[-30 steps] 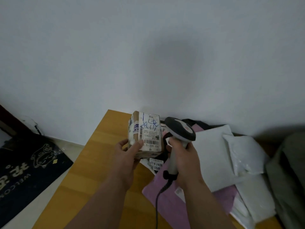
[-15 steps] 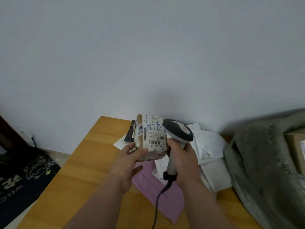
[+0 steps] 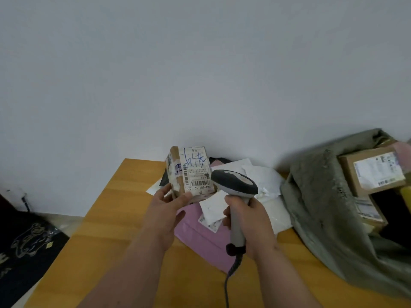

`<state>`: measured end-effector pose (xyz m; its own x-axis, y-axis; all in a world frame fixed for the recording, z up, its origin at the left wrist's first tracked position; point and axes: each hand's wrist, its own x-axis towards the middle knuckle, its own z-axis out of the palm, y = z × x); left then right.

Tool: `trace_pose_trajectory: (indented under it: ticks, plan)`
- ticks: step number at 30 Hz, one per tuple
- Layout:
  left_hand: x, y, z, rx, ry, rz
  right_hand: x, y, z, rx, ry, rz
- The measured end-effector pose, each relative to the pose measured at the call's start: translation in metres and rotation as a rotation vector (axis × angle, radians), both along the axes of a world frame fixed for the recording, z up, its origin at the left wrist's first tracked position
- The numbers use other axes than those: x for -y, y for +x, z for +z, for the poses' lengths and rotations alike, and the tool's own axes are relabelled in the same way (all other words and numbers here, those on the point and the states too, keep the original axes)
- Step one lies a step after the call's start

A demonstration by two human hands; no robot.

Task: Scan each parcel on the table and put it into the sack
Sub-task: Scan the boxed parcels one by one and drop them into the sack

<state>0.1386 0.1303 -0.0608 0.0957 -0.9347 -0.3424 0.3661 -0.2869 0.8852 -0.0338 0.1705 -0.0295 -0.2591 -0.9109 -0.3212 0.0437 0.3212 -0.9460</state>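
Wooden table (image 3: 124, 230) stands against a plain white wall, and since a second ago the view has swung right, so the grey sack (image 3: 322, 210) with boxes inside now shows beside the table. I judge the parcel goes there next. The left hand (image 3: 165, 207) holds the small taped parcel (image 3: 189, 172) upright above the mailers, thumb and fingers pinching its lower part. The right hand (image 3: 249, 221) is wrapped around the scanner (image 3: 234, 182) handle, its head just beside the barcode label.

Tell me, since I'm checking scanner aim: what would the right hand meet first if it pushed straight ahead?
Most likely the taped box gripped by the left hand; the right hand aims the scanner towards it, though depth is unclear.
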Motion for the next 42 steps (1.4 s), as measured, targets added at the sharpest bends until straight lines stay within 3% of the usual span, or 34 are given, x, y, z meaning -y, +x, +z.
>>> trace_pose_trajectory:
  ticks: [17, 28, 42]
  plan:
    - [-0.043, -0.006, 0.021, -0.02, -0.104, -0.024, -0.073, -0.004, 0.022, 0.011, -0.088, 0.038]
    - [-0.051, -0.066, 0.03, -0.018, -0.119, -0.055, -0.082, -0.063, 0.035, 0.033, -0.09, 0.029]
    - [-0.073, -0.221, 0.049, -0.004, -0.205, -0.214, -0.107, -0.205, 0.033, 0.04, -0.235, -0.34]
